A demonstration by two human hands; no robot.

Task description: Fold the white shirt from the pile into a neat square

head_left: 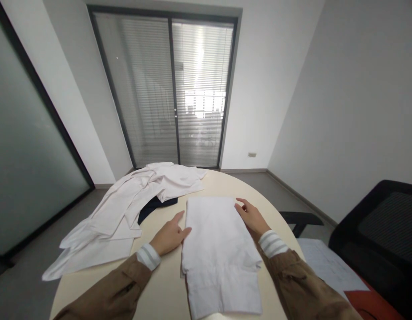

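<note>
A folded white garment (216, 249) lies flat on the round cream table (162, 289) in front of me. My left hand (170, 237) rests against its left edge, fingers apart, thumb pointing up along the cloth. My right hand (251, 216) presses flat on the garment's upper right corner, fingers spread. Neither hand grips anything. Both arms wear brown sleeves with striped cuffs.
A heap of loose white clothes (126, 209) covers the table's left and far side, with a dark navy garment (154, 206) under it. A black office chair (379, 235) stands at the right. Papers (326, 266) lie below the table edge. Glass doors with blinds (172, 89) are ahead.
</note>
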